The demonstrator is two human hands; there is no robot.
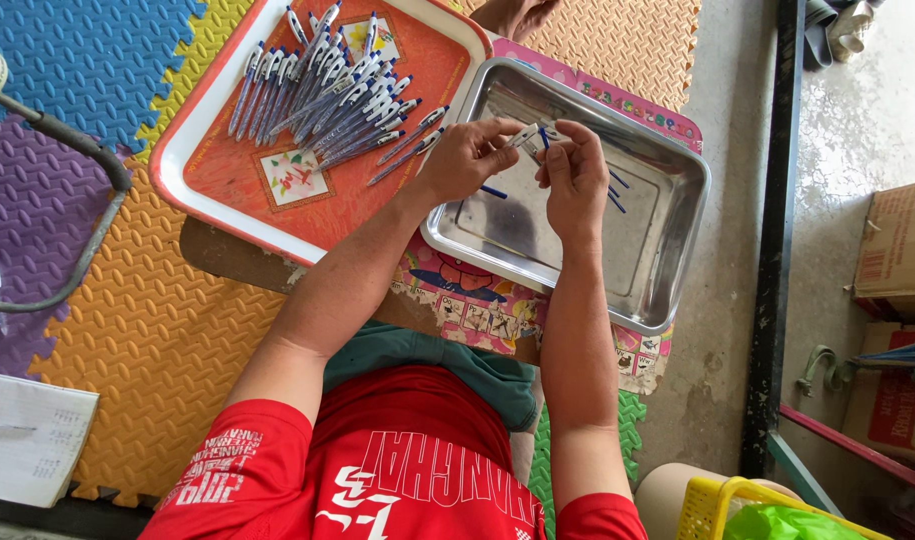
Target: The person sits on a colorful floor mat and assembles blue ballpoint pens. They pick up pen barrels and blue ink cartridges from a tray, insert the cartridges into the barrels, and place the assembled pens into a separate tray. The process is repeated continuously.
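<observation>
Both hands' grips pinch one pen (530,134); orange tray (227,170) holds pens; steel tray (667,230), refills.

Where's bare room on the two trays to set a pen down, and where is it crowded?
The steel tray is mostly bare: its near half, below both hands, holds nothing, with only a few blue pieces by the right hand. On the orange tray, the near strip below the pen pile is free; its far middle is crowded.
</observation>
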